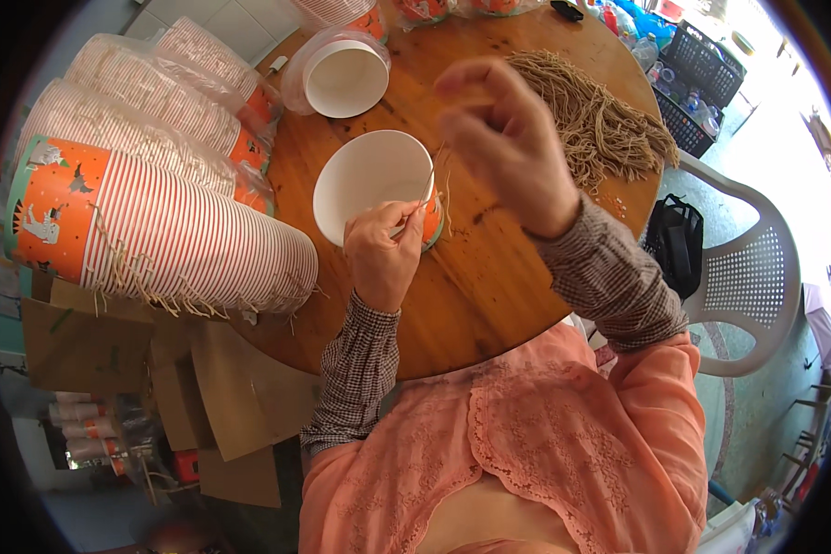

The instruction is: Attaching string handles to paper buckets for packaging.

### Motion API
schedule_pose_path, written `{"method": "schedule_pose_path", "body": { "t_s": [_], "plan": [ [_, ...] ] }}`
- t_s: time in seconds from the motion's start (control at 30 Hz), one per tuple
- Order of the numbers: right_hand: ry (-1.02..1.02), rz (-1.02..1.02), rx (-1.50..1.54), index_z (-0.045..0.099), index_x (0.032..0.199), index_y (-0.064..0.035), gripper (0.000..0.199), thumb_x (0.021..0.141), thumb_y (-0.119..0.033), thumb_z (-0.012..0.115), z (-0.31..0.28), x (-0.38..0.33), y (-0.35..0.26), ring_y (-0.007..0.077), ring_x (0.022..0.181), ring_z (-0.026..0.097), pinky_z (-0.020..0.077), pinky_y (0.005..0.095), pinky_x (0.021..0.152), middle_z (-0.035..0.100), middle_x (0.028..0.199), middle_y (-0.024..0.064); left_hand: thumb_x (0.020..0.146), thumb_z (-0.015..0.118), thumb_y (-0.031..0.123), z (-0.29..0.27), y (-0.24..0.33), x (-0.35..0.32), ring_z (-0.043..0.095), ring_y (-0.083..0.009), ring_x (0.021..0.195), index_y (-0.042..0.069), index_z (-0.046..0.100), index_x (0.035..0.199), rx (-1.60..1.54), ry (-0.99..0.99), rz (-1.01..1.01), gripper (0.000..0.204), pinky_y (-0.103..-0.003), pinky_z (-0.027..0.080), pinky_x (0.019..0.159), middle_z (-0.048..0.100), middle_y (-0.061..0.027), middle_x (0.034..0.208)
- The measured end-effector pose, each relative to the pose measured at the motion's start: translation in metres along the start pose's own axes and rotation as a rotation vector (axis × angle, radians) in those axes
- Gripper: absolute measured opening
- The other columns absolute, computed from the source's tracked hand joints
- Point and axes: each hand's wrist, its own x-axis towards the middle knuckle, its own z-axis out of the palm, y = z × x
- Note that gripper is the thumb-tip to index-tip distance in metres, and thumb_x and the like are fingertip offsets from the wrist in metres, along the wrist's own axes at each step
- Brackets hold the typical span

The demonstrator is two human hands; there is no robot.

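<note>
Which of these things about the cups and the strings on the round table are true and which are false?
1. The left hand holds the rim of a paper cup lying on its side. True.
2. The right hand rests flat on the table. False: it is raised above the wooden table, fingers pinched together.
3. A bundle of tan strings lies on the far right part of the table. True.
4. The long stack of orange striped cups stands upright. False: it lies on its side at the person's left.
5. The plastic chair is red. False: it is white.
</note>
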Motion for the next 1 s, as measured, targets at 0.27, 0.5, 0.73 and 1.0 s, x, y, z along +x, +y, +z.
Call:
{"method": "schedule_pose_path", "body": {
  "t_s": [0.27, 0.5, 0.73, 1.0],
  "plan": [
    [-0.069, -0.021, 0.079, 0.053, 0.111, -0.0032, 0.026, 0.086, -0.001, 0.059, -0.009, -0.002, -0.032, 0.0003, 0.058, 0.05, 0.0381, 0.0182, 0.048, 0.061, 0.075, -0.0006, 0.08, 0.072, 0.012, -0.01, 0.02, -0.011, 0.064, -0.0199, 0.077, 0.009, 0.068, 0.081, 0.129, -0.014, 0.175, 0.006, -0.033, 0.043, 0.082, 0.07, -0.0026, 0.082],
    [-0.084, 0.076, 0.167, 0.05, 0.113, -0.0055, 0.021, 0.092, -0.003, 0.055, -0.014, -0.016, -0.05, 0.0016, 0.048, 0.028, 0.0227, 0.0195, 0.043, 0.038, 0.062, -0.0071, 0.084, 0.067, 0.01, -0.035, 0.02, -0.021, 0.063, -0.0187, 0.083, 0.011, 0.065, 0.088, 0.138, -0.056, 0.218, 0.005, -0.038, 0.033, 0.098, 0.066, -0.001, 0.084],
    [-0.322, 0.208, 0.429, 0.06, 0.106, -0.0051, 0.012, 0.095, -0.01, 0.059, -0.054, -0.023, -0.057, 0.0023, 0.053, 0.041, 0.03, 0.0176, 0.044, 0.05, 0.069, -0.0042, 0.084, 0.066, 0.009, -0.072, -0.014, -0.029, 0.061, -0.0212, 0.088, 0.01, 0.064, 0.089, 0.1, -0.248, 0.363, 0.006, -0.04, 0.03, 0.103, 0.064, -0.0009, 0.085],
    [-0.236, 0.323, 0.397, 0.058, 0.111, -0.005, 0.016, 0.097, -0.012, 0.054, -0.09, -0.034, -0.002, 0.006, 0.057, 0.05, 0.0376, 0.0203, 0.047, 0.055, 0.077, -0.0007, 0.081, 0.067, 0.003, -0.115, -0.059, -0.002, 0.049, -0.0328, 0.122, 0.005, 0.067, 0.1, 0.376, -0.222, 0.409, 0.019, -0.044, 0.041, 0.099, 0.055, -0.0131, 0.122]
  ]
}}
